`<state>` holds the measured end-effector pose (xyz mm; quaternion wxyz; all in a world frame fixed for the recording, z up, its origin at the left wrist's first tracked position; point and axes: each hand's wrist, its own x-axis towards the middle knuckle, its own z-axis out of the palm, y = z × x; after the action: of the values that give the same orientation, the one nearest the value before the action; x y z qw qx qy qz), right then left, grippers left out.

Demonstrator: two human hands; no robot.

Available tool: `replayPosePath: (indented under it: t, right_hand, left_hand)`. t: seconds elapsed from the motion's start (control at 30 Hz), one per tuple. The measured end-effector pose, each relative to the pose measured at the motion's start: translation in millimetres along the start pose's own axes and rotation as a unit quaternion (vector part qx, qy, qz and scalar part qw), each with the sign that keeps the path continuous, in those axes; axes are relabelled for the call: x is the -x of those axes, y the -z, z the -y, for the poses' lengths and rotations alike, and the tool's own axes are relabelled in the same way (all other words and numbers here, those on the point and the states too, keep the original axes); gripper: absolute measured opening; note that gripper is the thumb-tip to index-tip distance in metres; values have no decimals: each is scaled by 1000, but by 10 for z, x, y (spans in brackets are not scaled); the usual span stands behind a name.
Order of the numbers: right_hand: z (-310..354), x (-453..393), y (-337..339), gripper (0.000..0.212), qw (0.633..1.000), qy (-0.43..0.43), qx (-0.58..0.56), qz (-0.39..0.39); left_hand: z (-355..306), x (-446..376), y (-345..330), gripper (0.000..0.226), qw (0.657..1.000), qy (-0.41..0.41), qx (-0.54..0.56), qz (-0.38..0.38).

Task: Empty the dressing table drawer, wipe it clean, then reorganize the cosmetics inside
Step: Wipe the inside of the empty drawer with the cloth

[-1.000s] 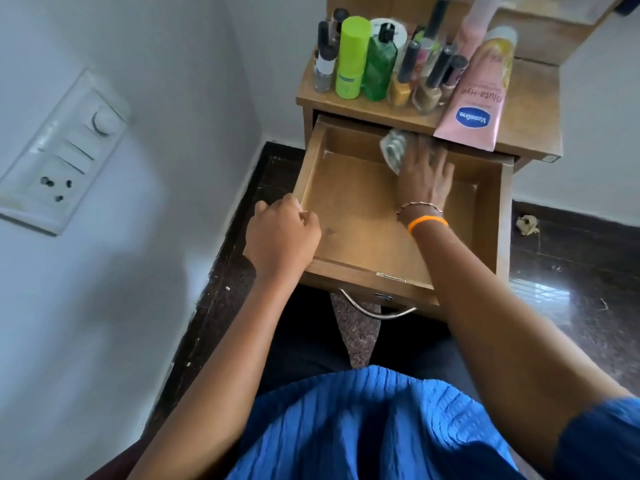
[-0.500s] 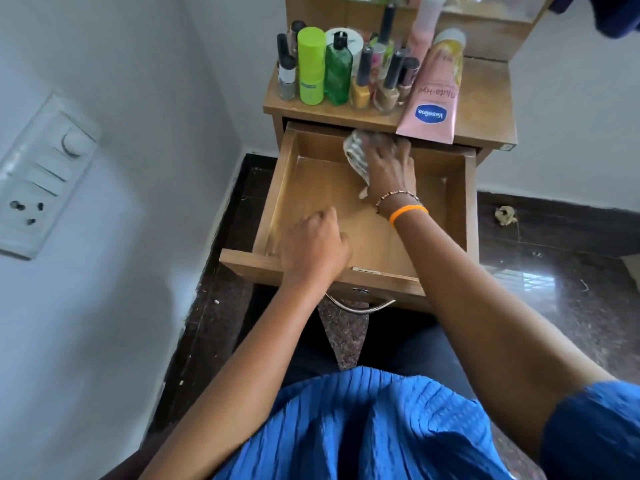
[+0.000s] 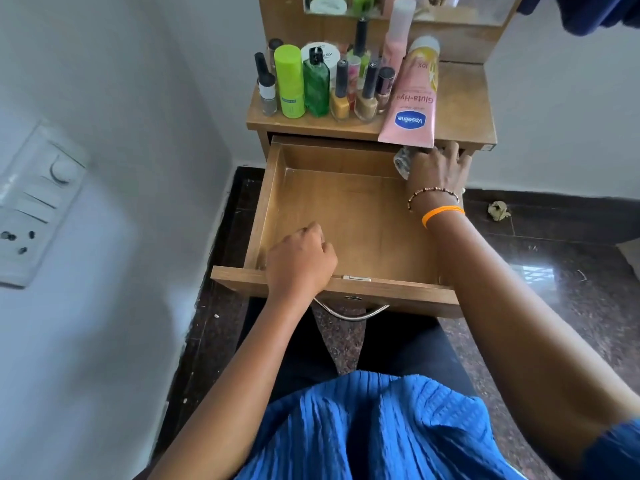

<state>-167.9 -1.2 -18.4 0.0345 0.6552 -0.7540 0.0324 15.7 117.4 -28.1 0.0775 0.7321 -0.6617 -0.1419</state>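
Note:
The wooden drawer (image 3: 398, 289) is pulled out and its floor is bare. My left hand (image 3: 299, 263) grips the drawer's front edge, left of the middle. Over in the back right corner, my right hand (image 3: 434, 171) presses a crumpled pale cloth (image 3: 401, 162) against the wood with spread fingers. The cosmetics stand on the dressing table top (image 3: 460, 109): a pink Vaseline tube (image 3: 412, 109) lying over the front edge, a green bottle (image 3: 316, 84), a lime stick (image 3: 289, 83) and several nail polish bottles (image 3: 365, 98).
A metal handle (image 3: 349, 315) hangs under the drawer front, above my lap. The white wall with a switchboard (image 3: 31, 209) is close on the left. A crumpled scrap (image 3: 498, 210) lies on the dark floor to the right.
My right hand has slid the cloth from the middle of the drawer's back wall to the back right corner. My left hand has moved from the front left corner rightward along the front edge.

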Motion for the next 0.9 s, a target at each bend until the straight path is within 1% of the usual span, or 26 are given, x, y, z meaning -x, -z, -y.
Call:
replayPosePath:
  t: [0.17, 0.23, 0.3, 0.37, 0.4, 0.47, 0.5, 0.57, 0.63, 0.7, 0.8, 0.9]
  right_hand:
    - [-99, 129, 57, 29, 997, -36, -34, -52]
    - [-241, 157, -21, 32, 999, -30, -28, -29]
    - [-417, 142, -104, 44, 999, -16, -44, 6]
    - [-603, 94, -155, 55, 993, 4, -112, 21]
    - [-689, 56, -174, 56, 987, 18, -156, 18]
    - [-818, 13, -154, 51, 973, 41, -224, 25]
    - [-868, 23, -126, 48, 970, 55, -235, 39]
    - [-952, 131, -76, 44, 966, 98, -229, 65]
    - [-994, 358, -28, 43, 961, 121, -232, 84]
    - [-1062, 576, -37, 43, 951, 127, -269, 84]
    - [-1173, 802, -101, 40, 920, 94, -360, 120]
    - [-1253, 963, -63, 42, 905, 109, -384, 145]
  left_hand:
    - [16, 0, 4, 18, 1000, -2, 0, -9]
    - [4, 4, 18, 17, 1000, -2, 2, 0]
    - [-3, 8, 28, 18, 1000, 0, 6, 4]
    - [-5, 16, 35, 18, 1000, 4, 10, 2]
    - [-3, 20, 33, 18, 1000, 5, 11, 1]
    - [-5, 24, 32, 19, 1000, 7, 12, 2]
    - [-5, 25, 33, 19, 1000, 8, 13, 3]
    - [-7, 24, 34, 20, 1000, 13, 15, 2]
    - [-10, 25, 38, 20, 1000, 17, 16, 4]
    - [-17, 33, 41, 20, 1000, 17, 14, 5]
    - [-17, 43, 50, 20, 1000, 18, 11, 3]
    - [-2, 39, 38, 20, 1000, 20, 14, 2]
